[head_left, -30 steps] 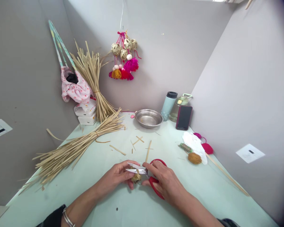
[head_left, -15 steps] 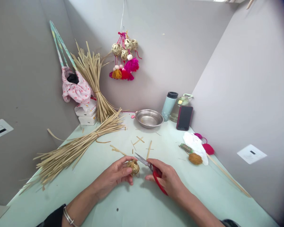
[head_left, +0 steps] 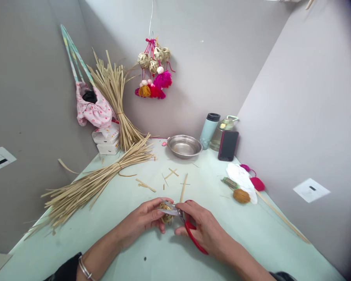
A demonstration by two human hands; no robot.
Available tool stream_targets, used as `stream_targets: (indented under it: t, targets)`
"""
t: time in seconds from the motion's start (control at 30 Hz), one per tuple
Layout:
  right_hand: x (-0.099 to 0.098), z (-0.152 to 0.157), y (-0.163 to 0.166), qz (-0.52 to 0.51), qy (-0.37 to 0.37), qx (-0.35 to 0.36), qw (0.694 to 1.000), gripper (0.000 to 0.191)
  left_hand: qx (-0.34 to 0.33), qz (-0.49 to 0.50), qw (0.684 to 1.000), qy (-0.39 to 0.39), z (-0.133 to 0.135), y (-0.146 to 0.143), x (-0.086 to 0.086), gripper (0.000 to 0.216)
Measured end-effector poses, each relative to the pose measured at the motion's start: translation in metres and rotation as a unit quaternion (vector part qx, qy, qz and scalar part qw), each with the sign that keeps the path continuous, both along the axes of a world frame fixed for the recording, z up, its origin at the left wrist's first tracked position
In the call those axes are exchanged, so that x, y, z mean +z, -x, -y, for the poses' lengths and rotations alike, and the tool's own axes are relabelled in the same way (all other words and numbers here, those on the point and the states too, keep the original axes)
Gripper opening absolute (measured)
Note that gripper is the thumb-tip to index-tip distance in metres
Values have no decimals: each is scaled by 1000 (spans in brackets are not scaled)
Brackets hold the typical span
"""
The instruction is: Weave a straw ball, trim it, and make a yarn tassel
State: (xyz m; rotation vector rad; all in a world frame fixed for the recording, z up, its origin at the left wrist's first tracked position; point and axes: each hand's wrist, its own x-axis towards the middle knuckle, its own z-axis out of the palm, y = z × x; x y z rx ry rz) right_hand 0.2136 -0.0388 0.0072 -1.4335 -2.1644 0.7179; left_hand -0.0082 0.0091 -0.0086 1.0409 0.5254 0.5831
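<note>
Between the thumb and fingers of my left hand (head_left: 148,214) is a small woven straw ball (head_left: 165,218), held just above the table. My right hand (head_left: 203,226) grips a pair of scissors (head_left: 193,236) with red handles. Their blades are parted and lie across the front of the ball, partly covering it. Whether a strand sits between the blades is too small to tell. Beyond my hands, cut straw strips (head_left: 145,185) and a longer strip (head_left: 183,189) lie on the pale green table (head_left: 169,257).
A straw bundle (head_left: 105,173) lies at the left; another bundle (head_left: 117,105) leans on the wall. A metal bowl (head_left: 185,146), tumbler (head_left: 210,130) and phone (head_left: 228,145) stand at the back. Brown yarn (head_left: 241,196) lies right. Decorated straw balls (head_left: 154,66) hang above.
The scissors have moved left and turned, so their blades now cross the ball instead of standing beside it. My left hand has shifted very slightly right with the ball.
</note>
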Motion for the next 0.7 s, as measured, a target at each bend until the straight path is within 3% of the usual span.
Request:
stream_targets:
  t: [0.2, 0.53, 0.7]
  targets:
    - [13, 4, -2, -38, 52, 25, 998, 27, -11, -11, 1000, -17, -1, 3, -1, 39]
    - [13, 3, 2, 12, 14, 21, 1000, 39, -10, 12, 1000, -1, 1, 1, -2, 38]
    - [11, 4, 2, 12, 15, 13, 1000, 33, -8, 13, 1000, -1, 2, 0, -1, 37]
